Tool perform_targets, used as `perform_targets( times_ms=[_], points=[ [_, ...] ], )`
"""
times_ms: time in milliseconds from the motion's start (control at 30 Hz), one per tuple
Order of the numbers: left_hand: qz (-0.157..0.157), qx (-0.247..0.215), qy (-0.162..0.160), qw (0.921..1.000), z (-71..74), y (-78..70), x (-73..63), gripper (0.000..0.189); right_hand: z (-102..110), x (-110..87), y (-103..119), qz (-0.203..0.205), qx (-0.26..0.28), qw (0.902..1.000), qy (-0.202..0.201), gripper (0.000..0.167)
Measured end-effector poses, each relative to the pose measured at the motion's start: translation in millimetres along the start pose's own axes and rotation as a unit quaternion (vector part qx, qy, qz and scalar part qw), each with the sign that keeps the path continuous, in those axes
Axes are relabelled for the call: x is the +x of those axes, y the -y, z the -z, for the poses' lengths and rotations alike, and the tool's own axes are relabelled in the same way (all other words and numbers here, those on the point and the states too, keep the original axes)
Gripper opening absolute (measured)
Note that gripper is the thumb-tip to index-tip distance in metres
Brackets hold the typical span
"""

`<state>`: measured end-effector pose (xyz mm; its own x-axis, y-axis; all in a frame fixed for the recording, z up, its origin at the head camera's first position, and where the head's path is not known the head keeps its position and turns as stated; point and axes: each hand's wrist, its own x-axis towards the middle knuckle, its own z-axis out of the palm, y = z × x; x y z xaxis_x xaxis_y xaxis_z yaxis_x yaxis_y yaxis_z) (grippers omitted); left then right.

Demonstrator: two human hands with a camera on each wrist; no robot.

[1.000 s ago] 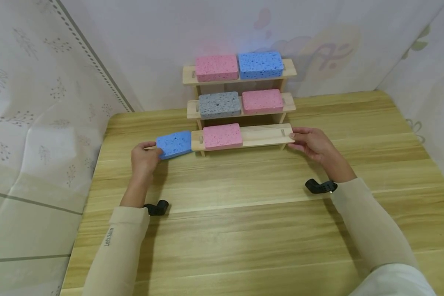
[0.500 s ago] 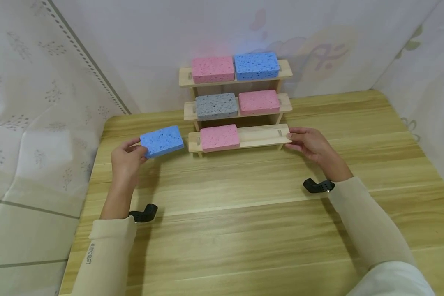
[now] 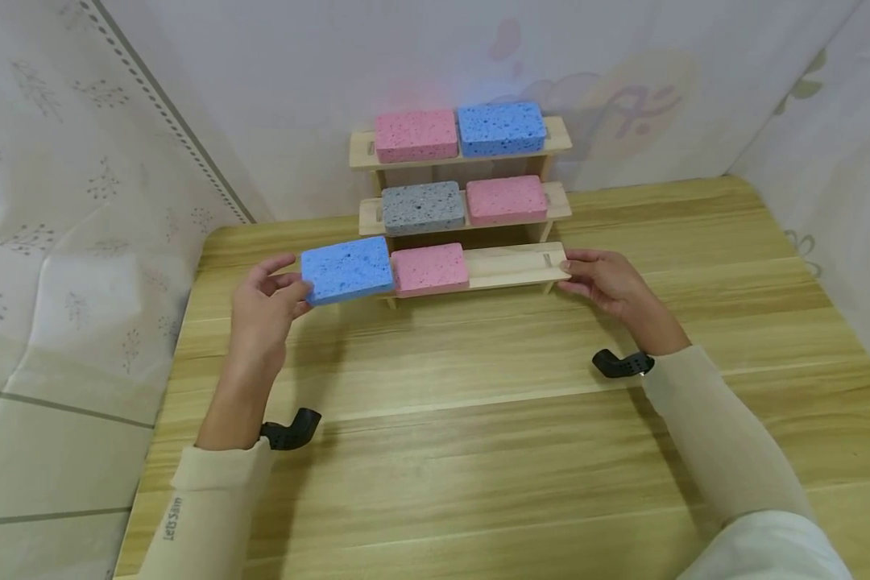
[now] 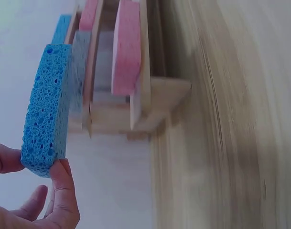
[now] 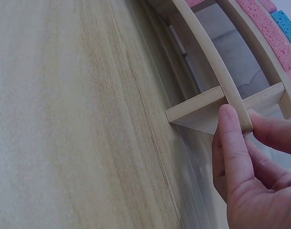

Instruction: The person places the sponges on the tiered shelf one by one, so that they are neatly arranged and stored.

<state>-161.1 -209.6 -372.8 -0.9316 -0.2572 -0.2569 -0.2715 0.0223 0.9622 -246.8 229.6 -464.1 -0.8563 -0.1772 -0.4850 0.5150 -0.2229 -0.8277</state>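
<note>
My left hand (image 3: 264,310) pinches a blue sponge (image 3: 346,271) by its left end, thumb on one face and fingers on the other. In the left wrist view the raised blue sponge (image 4: 46,109) shows apart from the shelf. From the head it overlaps the left end of the bottom tier of a three-step wooden rack (image 3: 515,264). On that tier lies a pink sponge (image 3: 431,269), with bare wood to its right. My right hand (image 3: 609,283) pinches the tier's right end between thumb and fingers, as the right wrist view also shows at the board's end (image 5: 244,125).
The middle tier holds a grey sponge (image 3: 424,207) and a pink one; the top tier holds a pink sponge (image 3: 416,134) and a blue sponge (image 3: 502,128). The rack stands at the back of a wooden table (image 3: 435,451), against a patterned curtain (image 3: 275,97).
My left hand first drew the blue sponge left, away from the rack's bottom tier, and lifted it. Since then it has come back right, over that tier's left end. My right hand has kept its hold.
</note>
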Motion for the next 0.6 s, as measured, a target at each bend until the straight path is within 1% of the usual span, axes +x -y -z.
perform_targets(
  times_ms=[200,333,467,600],
  points=[
    [-0.006,0.029,0.028,0.9992,-23.7,-0.9,-4.0,0.046,1,0.2,1,-0.001,-0.005,1.0000,0.000,0.049],
    [-0.008,0.034,0.045,0.9984,-41.6,1.7,-4.0,0.049,1,0.2,1,-0.003,-0.004,1.0000,-0.004,0.048],
    [-0.007,0.038,0.068,0.9969,-58.7,4.7,-4.9,0.049,1,1.2,1,-0.005,-0.003,1.0000,-0.008,0.048],
    [-0.011,0.033,0.092,0.9951,-74.0,6.2,-5.2,0.049,2,2.3,1,-0.002,0.002,1.0000,-0.007,0.042]
  ],
)
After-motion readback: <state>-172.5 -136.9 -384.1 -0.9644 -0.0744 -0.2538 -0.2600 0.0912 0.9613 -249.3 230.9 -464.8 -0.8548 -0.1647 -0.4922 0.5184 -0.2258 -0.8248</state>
